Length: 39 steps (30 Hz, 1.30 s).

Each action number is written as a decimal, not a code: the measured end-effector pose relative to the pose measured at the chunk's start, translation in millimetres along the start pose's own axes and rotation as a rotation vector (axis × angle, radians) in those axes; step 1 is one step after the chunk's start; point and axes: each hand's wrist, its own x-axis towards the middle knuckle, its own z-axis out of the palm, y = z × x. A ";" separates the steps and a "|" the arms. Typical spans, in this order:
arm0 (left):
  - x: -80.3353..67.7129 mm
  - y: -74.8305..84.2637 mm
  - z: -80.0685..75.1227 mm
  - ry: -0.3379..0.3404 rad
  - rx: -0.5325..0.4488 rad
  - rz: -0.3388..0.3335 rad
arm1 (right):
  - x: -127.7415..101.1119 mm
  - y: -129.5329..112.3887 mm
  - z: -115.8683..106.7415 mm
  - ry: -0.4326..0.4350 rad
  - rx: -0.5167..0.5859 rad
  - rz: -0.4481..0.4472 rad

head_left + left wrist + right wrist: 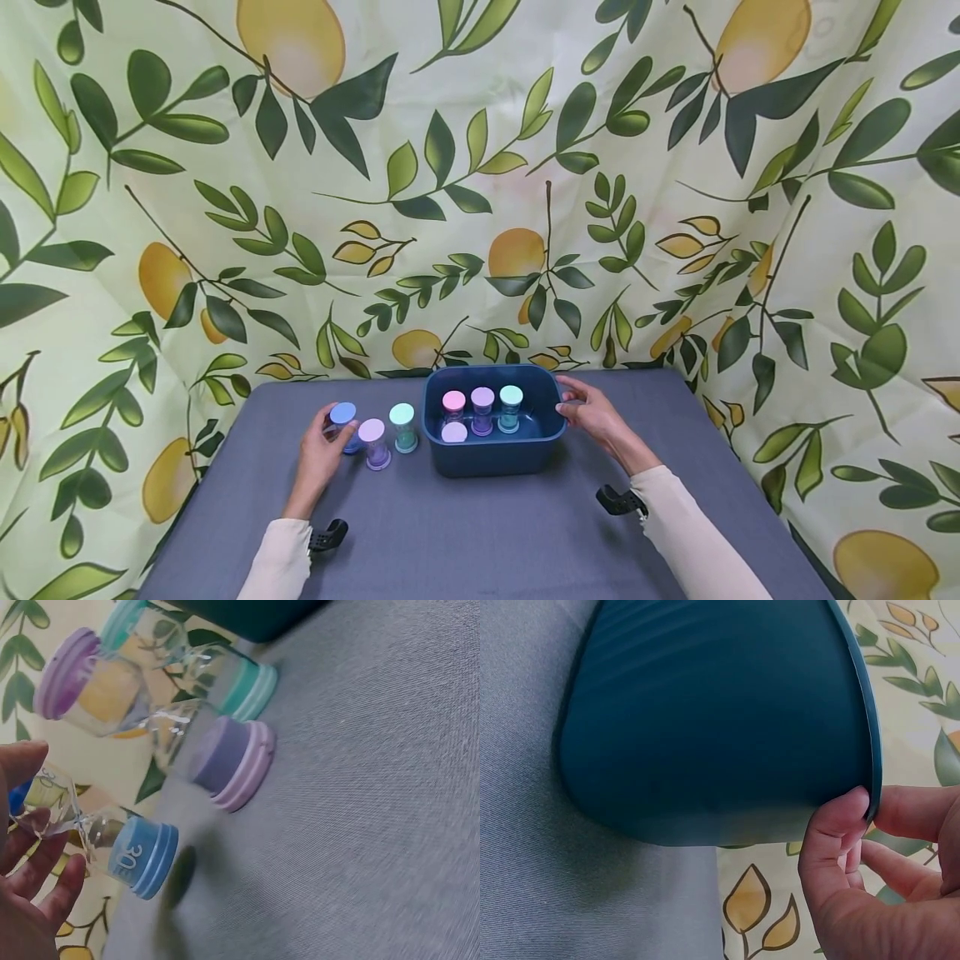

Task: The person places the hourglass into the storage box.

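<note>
left hand (318, 454) curled round blue sand timer (343, 423); right hand (592, 412) pinches blue bin (491, 454) rim.

In the head view the left hand (321, 454) covers part of the blue-capped sand timer (343, 425), so only its top cap shows clearly. The blue bin (491, 454) hides the lower ends of the timers standing inside it behind its front wall. Both forearms run off the bottom edge. In the left wrist view the left hand is cut by the frame's left edge, and the bin shows only as a dark corner at the top. In the right wrist view the right hand (877, 885) is cut off at the lower right, and the bin's inside cannot be seen.
</note>
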 end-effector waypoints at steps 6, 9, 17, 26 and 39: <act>1.0 7.5 -14.6 0.005 0.042 -0.001 | -1.5 0.9 -1.2 0.006 -0.009 0.002; 1.7 14.9 -22.7 0.019 0.065 0.019 | -1.0 1.3 -1.5 0.004 -0.015 -0.006; 2.0 41.1 -41.2 0.088 0.103 0.123 | 2.0 2.1 -0.3 0.009 0.009 -0.007; 7.0 64.9 -49.1 0.137 0.070 0.282 | 0.4 1.0 -0.9 0.010 0.005 -0.010; 2.6 101.9 -50.2 0.101 0.074 0.362 | -0.9 -0.3 -0.6 0.002 0.018 -0.001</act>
